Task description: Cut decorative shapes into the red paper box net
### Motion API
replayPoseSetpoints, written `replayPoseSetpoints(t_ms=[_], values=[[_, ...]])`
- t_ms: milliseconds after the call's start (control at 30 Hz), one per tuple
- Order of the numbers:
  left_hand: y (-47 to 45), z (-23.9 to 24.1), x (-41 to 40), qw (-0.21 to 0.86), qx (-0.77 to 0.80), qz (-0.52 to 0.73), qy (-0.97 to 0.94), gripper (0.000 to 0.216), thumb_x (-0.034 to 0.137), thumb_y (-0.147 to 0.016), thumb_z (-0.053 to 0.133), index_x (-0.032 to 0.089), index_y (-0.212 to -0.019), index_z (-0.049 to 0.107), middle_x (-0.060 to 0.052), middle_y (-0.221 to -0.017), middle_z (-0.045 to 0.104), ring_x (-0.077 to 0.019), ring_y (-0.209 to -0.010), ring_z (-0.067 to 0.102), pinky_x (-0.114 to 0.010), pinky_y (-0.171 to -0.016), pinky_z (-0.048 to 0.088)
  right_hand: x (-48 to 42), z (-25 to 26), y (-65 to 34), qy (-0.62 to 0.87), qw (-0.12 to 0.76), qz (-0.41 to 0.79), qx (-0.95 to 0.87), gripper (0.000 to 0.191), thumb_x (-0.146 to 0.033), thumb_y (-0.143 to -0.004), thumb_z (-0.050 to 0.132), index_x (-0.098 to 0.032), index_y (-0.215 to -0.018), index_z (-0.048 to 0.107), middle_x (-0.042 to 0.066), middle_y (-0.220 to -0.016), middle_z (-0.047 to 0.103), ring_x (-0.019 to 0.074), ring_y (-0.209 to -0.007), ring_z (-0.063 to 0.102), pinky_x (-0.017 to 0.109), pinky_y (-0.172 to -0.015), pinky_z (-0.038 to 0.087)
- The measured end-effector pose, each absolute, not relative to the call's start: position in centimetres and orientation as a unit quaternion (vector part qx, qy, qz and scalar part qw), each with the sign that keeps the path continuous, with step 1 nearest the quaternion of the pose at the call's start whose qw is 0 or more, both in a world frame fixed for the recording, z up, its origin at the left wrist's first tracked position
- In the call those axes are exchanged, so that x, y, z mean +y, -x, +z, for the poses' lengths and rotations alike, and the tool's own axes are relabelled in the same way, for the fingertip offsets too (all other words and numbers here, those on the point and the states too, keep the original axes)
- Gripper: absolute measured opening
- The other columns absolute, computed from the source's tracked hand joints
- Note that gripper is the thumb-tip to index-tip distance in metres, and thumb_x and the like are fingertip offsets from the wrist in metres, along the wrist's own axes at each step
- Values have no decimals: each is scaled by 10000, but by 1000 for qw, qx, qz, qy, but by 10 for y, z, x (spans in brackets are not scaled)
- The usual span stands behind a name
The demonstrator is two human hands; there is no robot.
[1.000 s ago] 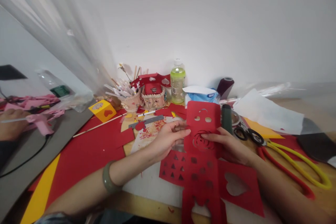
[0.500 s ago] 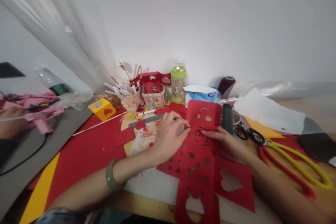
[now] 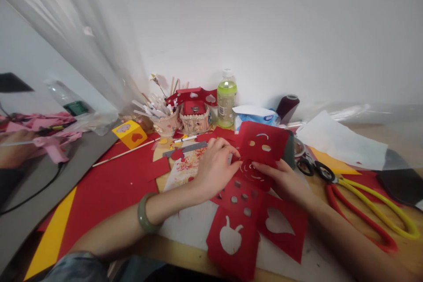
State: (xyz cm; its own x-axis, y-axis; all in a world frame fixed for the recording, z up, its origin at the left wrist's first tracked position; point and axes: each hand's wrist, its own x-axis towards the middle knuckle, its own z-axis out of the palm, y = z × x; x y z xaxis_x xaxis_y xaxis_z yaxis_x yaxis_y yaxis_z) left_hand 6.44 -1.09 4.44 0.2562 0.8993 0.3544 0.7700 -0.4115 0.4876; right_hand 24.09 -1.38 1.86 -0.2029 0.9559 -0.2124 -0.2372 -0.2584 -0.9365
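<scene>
A red paper box cutout [image 3: 246,205] with several panels hangs between my hands, its panels pierced with a smiling face, curved slits, small holes, a heart and an apple-like shape. My left hand [image 3: 214,167], with a green bangle on the wrist, pinches its left edge near the slit panel. On the other side, my right hand [image 3: 286,183] grips the right edge, thumb lying on the slit panel and fingers hidden behind. Beneath it lies a stained white sheet [image 3: 185,216]. A grey ruler [image 3: 190,149] rests just beyond my left hand.
Behind stand a green-capped-looking drink bottle [image 3: 226,99], a pen holder [image 3: 167,123] and a tissue pack [image 3: 256,117]. Scissors with red and yellow handles [image 3: 370,198] lie right. A yellow box [image 3: 130,134] sits left. At far left another person's hand [image 3: 16,147] is beside a pink glue gun [image 3: 53,147].
The red cutout has turned in my hands: its top panel leans right and its bottom panel has swung left and up. Both hands keep their hold in nearly the same place.
</scene>
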Motion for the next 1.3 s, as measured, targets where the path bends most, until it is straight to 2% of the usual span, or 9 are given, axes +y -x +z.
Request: replayPoseSetpoints(t_ms=[300,433,833,1000,1300], values=[[-65,45,-11,64,510,278,-812,65,159,-834,650,201,-789,671,-34,-926,588,-217,-975,463,-344,-805,439,-12,12,-243,442,451,645,-431,312,-377,-662,784,-248,-938,718,18,-971,751,261,-980,664,399,-894,486],[-67,45,-10,68,519,285,-803,86,164,-821,649,212,-755,675,-29,-914,587,-219,-970,462,-341,-787,438,-12,12,-243,447,447,643,-432,304,-381,-658,782,-242,-921,720,26,-945,753,270,-940,675,409,-858,506],[-62,49,-3,169,540,282,-775,106,176,-787,681,208,-685,687,-14,-836,604,-215,-920,500,-337,-807,430,-10,11,-244,445,429,650,-442,267,-379,-678,774,-232,-890,704,13,-904,748,235,-862,689,369,-802,530],[-60,48,0,201,545,269,-768,87,177,-762,687,212,-684,703,-21,-847,630,-236,-933,513,-356,-824,425,-10,13,-246,449,398,656,-459,226,-371,-696,760,-216,-854,713,13,-832,745,217,-782,690,341,-721,540],[-57,46,2,236,552,254,-758,87,185,-755,686,203,-672,705,-16,-859,665,-237,-946,532,-355,-853,416,-10,15,-247,452,363,659,-480,284,-399,-697,751,-202,-900,719,28,-873,751,211,-772,687,328,-704,536]])
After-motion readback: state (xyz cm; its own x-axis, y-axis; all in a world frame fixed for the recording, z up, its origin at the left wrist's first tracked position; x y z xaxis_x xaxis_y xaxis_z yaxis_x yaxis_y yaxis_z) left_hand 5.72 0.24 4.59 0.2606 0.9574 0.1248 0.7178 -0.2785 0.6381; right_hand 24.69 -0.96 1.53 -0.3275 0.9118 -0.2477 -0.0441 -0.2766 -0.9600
